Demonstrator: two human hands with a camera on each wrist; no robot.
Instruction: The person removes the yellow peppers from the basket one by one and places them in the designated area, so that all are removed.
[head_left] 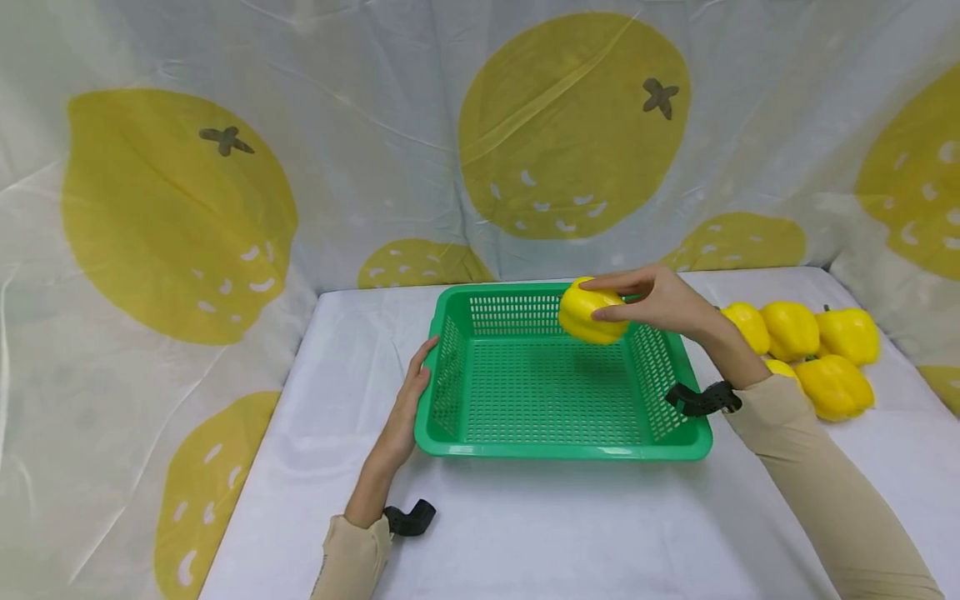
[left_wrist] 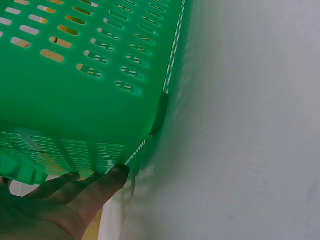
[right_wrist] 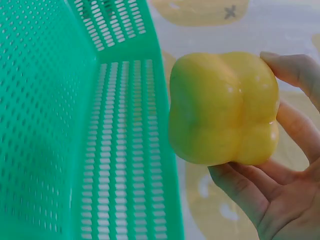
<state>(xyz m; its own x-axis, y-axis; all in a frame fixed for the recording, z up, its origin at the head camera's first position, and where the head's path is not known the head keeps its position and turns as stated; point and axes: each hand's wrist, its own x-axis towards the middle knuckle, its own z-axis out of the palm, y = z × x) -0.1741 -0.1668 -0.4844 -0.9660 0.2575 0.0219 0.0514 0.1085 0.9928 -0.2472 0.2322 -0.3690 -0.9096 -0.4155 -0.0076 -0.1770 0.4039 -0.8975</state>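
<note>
Yellow bell pepper (head_left: 591,315) is gripped by right hand (head_left: 660,302), fingers curled, over green basket (head_left: 558,450) far-right corner. Basket's left wall is touched by flat left hand (head_left: 408,408).

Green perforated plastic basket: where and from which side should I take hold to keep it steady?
Grip the green perforated plastic basket by its solid rolled rim on the left long side, coming from outside, where the left hand rests. The slotted walls slope and offer no handles.

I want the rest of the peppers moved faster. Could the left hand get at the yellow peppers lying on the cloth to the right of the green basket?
Probably not easily: the left hand rests on the green perforated plastic basket, which, with the right arm, lies between it and the loose yellow bell peppers.
</note>
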